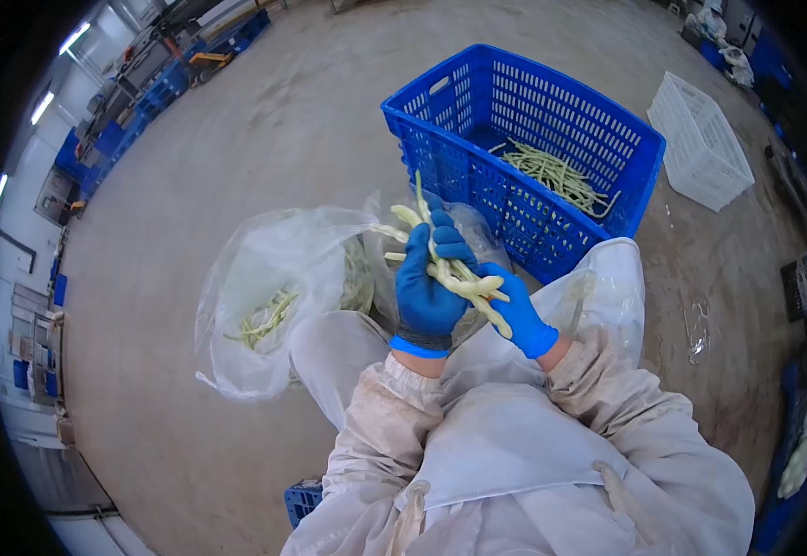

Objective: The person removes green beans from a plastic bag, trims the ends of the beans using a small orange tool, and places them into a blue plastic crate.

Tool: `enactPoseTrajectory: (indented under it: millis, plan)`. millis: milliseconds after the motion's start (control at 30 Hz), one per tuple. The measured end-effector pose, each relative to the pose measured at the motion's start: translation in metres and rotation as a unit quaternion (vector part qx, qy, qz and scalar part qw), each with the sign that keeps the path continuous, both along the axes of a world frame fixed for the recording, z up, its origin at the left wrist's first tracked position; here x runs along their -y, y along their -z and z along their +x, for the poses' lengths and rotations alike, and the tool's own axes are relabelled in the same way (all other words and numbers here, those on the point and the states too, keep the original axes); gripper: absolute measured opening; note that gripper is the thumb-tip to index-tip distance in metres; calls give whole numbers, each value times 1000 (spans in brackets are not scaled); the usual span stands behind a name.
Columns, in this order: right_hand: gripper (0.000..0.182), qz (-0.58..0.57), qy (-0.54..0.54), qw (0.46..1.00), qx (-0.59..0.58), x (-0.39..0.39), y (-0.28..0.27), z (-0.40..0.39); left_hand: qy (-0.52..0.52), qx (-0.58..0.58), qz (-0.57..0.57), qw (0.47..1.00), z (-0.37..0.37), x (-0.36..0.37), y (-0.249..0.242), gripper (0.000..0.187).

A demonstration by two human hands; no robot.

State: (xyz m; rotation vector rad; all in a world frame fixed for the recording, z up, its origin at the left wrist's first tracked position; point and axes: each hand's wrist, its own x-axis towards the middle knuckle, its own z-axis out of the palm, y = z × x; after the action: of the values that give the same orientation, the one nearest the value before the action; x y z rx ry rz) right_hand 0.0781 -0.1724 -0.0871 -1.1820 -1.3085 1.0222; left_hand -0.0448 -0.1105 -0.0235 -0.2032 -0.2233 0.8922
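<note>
My left hand point(422, 295), in a blue glove, is closed around a small bunch of long pale green beans point(463, 285). The bean ends stick out above and below its fingers. My right hand point(524, 317), gloved in lighter blue, is closed at the lower end of the same bunch; some of its fingers are hidden behind the beans. Both hands are above my lap, close together. To their left, a clear plastic bag point(241, 255) on the floor holds more beans point(272, 320). A blue slatted crate point(454, 171) beyond my hands has a pile of beans point(556, 174) inside.
A white crate point(700, 139) is on the floor right of the blue one. Near my left hip is the corner of another blue crate point(303, 502). Blue pallets and a pallet jack point(209, 63) line the far left. Another person point(711, 20) is at the far right.
</note>
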Motion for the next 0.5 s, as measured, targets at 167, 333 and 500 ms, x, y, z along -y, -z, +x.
enactPoseTrajectory:
  millis: [167, 333, 500]
  plan:
    - [24, 121, 41, 992, 8, -12, 23, 5, 12, 19, 52, 998, 8, 2, 9, 44]
    - [19, 125, 146, 978, 84, -12, -32, 39, -68, -223, 227, 946, -12, -6, 10, 53]
    - [9, 199, 120, 918, 321, -22, -46, 50, 34, -295, 248, 922, -3, 3, 24, 44]
